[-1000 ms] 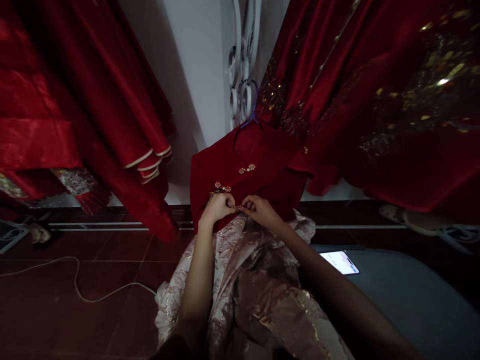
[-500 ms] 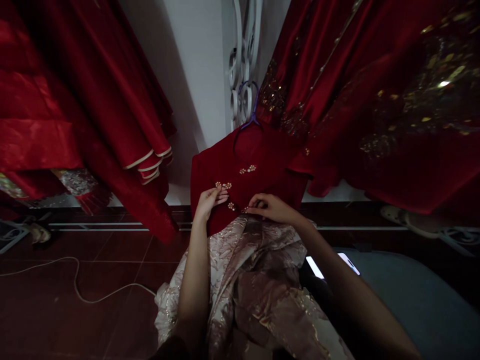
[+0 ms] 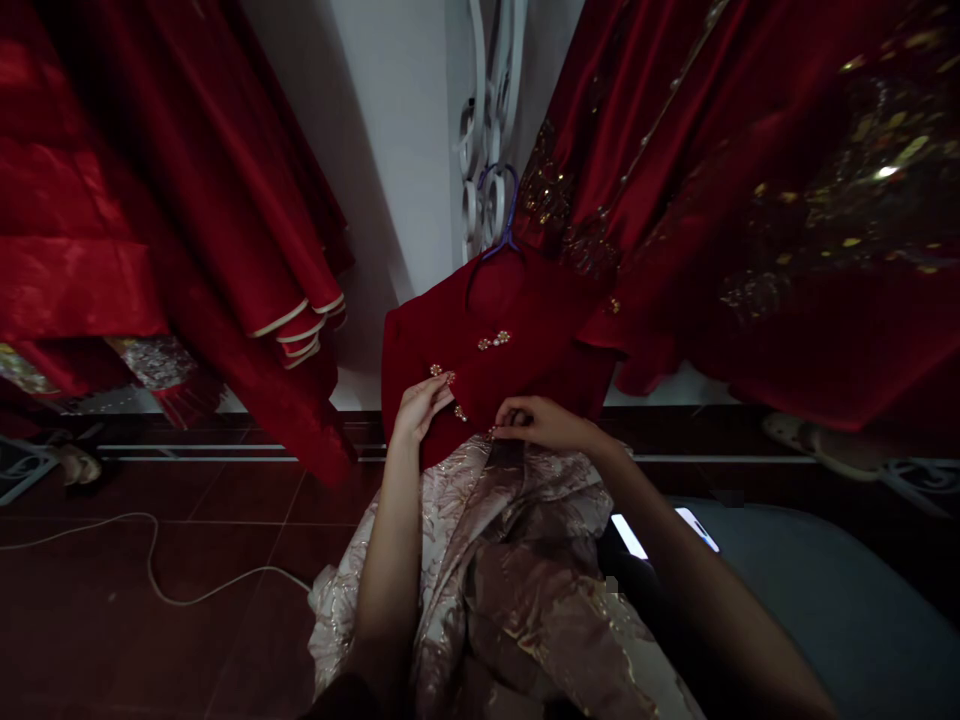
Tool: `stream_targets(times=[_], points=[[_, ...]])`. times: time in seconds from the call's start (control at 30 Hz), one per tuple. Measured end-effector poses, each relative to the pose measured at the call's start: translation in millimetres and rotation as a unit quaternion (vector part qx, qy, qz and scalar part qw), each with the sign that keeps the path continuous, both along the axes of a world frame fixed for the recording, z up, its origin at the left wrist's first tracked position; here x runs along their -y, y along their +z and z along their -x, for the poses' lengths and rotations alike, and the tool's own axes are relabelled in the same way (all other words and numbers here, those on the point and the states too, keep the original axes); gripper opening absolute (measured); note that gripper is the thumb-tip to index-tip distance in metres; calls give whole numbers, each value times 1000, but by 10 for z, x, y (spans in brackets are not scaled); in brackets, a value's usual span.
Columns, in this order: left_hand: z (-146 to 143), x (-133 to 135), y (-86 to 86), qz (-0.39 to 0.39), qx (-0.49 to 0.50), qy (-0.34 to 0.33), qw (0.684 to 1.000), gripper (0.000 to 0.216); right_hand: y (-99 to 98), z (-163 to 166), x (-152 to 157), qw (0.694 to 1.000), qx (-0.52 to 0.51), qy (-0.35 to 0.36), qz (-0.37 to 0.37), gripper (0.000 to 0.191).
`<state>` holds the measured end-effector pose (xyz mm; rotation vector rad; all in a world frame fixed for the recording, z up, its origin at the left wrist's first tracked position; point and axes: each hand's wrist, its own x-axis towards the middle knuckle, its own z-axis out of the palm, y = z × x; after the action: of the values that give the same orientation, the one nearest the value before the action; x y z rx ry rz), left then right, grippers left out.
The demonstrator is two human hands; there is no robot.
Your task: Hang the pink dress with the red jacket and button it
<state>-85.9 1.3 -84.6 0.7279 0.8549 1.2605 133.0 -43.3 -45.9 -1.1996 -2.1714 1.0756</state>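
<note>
A dark red jacket hangs on a blue hanger in front of me, with gold knot fastenings down its front. My left hand rests on the jacket's left front, fingers extended beside a fastening. My right hand is closed in a pinch on the jacket's lower front edge near another fastening. A pink-gold brocade skirt hangs below the jacket and lies between my forearms.
Red gowns hang at left and right, the right ones with gold embroidery. A white wall with a scrolled metal rack is behind. A lit phone lies on a grey seat. A white cable crosses the tiled floor.
My two hands, pinched together at one fastening a second ago, have come apart. The left hand has opened and shifted up-left; the right has moved slightly right along the hem.
</note>
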Motion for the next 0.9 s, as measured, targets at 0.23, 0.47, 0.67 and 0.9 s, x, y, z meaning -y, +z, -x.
stream_targets(times=[0.23, 0.47, 0.67, 0.9], points=[[-44, -2, -22, -4, -71, 28, 997, 18, 29, -15, 22, 999, 16, 20, 21, 30], [-122, 43, 113, -49, -163, -1, 985, 29, 148, -165, 51, 995, 38, 52, 71, 36], [-406, -39, 541, -368, -442, 105, 811, 24, 304, -364, 96, 981, 109, 117, 108, 45], [-460, -166, 924, -512, -669, 52, 536, 21, 351, -503, 113, 973, 137, 129, 131, 44]])
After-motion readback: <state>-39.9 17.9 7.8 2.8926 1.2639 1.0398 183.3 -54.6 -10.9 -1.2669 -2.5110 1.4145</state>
